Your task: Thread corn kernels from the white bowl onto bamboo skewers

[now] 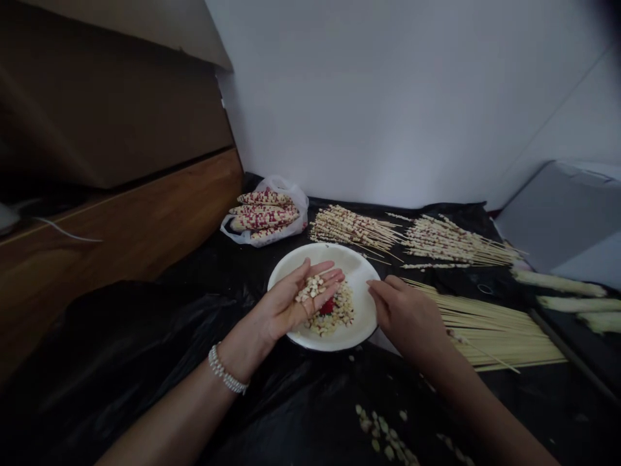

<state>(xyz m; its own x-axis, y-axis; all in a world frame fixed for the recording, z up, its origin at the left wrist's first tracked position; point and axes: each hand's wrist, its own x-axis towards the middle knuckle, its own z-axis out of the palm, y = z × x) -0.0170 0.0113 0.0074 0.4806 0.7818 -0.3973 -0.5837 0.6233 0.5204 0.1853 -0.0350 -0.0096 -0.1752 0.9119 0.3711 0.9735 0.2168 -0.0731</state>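
My left hand (295,301) is palm up over the white bowl (359,265), its fingers stretched out and a small heap of pale corn kernels (311,288) resting in it. Loose kernels (342,314) and something red (327,307) lie in the bowl below. At the bowl's right rim, my right hand (405,310) is closed in a pinch. A thin skewer (490,354) with a few kernels on it comes out from behind the right wrist, in line with the pinched fingers; its front part is hidden by the hand.
Speckled corn cobs (266,217) fill a plastic bag (298,200). Two piles of kernel-threaded skewers (347,230) (436,239) lie behind the bowl. Bare skewers (504,327) and stripped cobs (557,283) are to the right. Scattered kernels (385,437) lie on black plastic sheeting (145,388).
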